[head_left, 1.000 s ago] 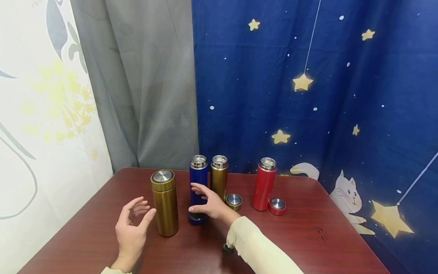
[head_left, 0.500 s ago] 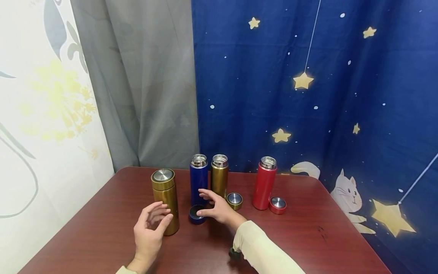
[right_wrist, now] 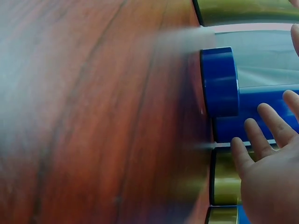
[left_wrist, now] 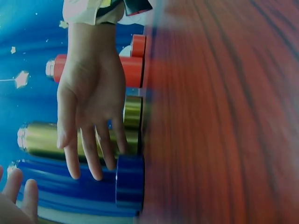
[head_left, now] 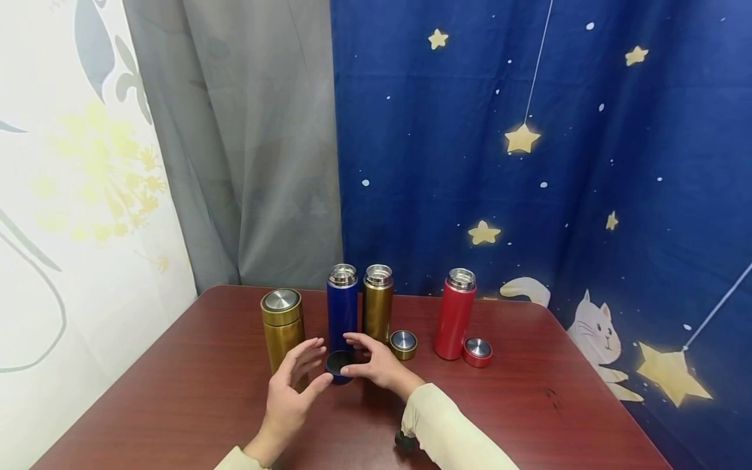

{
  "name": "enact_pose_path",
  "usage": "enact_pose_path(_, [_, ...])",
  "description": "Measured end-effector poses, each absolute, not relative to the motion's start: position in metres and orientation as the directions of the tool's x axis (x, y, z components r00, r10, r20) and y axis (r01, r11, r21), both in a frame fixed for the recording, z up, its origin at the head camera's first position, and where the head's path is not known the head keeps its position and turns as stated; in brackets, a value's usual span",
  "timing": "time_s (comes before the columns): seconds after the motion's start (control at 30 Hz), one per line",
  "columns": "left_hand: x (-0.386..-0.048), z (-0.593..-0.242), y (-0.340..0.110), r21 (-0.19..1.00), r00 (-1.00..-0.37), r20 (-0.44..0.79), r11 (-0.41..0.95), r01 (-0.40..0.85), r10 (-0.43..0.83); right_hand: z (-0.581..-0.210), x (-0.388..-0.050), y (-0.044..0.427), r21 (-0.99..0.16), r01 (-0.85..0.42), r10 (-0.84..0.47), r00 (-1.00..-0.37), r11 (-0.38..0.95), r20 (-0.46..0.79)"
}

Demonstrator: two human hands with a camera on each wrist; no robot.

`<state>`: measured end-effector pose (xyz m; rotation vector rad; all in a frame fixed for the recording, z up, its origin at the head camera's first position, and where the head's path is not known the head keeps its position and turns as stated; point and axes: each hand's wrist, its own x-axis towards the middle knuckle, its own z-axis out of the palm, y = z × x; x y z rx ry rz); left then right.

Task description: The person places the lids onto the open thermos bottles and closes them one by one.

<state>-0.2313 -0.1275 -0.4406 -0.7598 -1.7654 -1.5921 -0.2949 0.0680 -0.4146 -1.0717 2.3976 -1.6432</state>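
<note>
A blue bottle lid (head_left: 336,373) with a dark top sits on the table in front of an uncapped blue bottle (head_left: 342,303). My right hand (head_left: 380,367) hovers at the lid's right side, its thumb overlapping the lid's edge in the head view; contact cannot be told. Seen from the left wrist, the right hand's (left_wrist: 96,98) fingers are extended. On the lid's other side is my left hand (head_left: 289,398), fingers loosely bent and holding nothing. It partly hides a capped gold bottle (head_left: 282,333). From the right wrist, the blue lid (right_wrist: 219,81) stands apart from the fingers.
Right of the blue bottle stands an uncapped gold bottle (head_left: 376,303), with its gold lid (head_left: 403,346) in front. Farther right are an uncapped red bottle (head_left: 455,320) and a red lid (head_left: 477,352). Curtains hang behind the brown table (head_left: 529,405).
My left hand has moved rightward, from beside the capped gold bottle to in front of it, nearing the blue lid. My right hand has shifted slightly right and down.
</note>
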Motion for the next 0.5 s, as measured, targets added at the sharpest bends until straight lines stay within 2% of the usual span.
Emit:
enact_pose_path(0.1, [-0.232, -0.438, -0.121, 0.675, -0.678, 0.733, 0.068, 0.734, 0.049, -0.419, -0.296, 0.068, -0.820, -0.534, -0.550, -0.757, 0.206, 0.354])
enact_pose_path(0.27, [-0.238, -0.440, -0.112, 0.731, -0.736, 0.670, 0.090, 0.676, 0.095, -0.424, -0.297, 0.066, -0.799, -0.565, -0.536, -0.748, 0.206, 0.391])
enact_pose_path(0.5, [-0.247, -0.437, -0.102, 0.754, -0.760, 0.644, 0.101, 0.649, 0.081, -0.438, -0.307, 0.064, -0.805, -0.562, -0.537, -0.746, 0.191, 0.394])
